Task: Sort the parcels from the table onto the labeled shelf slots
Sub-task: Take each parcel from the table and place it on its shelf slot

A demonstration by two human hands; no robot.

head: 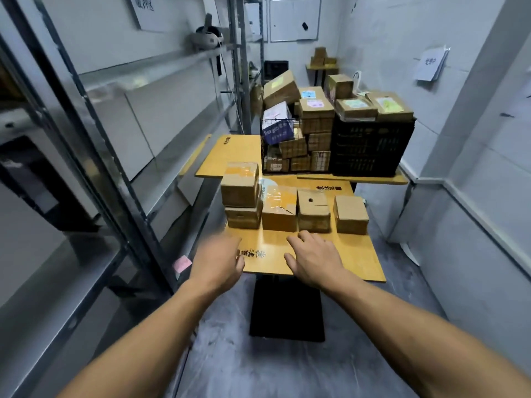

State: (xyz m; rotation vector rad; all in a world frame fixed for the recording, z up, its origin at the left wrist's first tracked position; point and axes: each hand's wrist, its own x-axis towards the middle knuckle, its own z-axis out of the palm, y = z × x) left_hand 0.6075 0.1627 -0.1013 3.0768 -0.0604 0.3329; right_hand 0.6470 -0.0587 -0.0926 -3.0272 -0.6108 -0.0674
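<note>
On the yellow tabletop point(356, 254), five cardboard parcels point(279, 215) are set in a row, two of them stacked at the left. Just before them, the right hand point(316, 261) is held spread wide and grasps nothing. The blurred left hand point(219, 259) is held loosely open.

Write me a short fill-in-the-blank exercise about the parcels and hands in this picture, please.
1. The leftmost stack on the near table is made of ____ boxes.
2. The left hand and the right hand hover over the table's front edge, holding ____.
3. On the far table, the black crate stands to the ____ of the wire basket.

Missing words: two; nothing; right.
</note>
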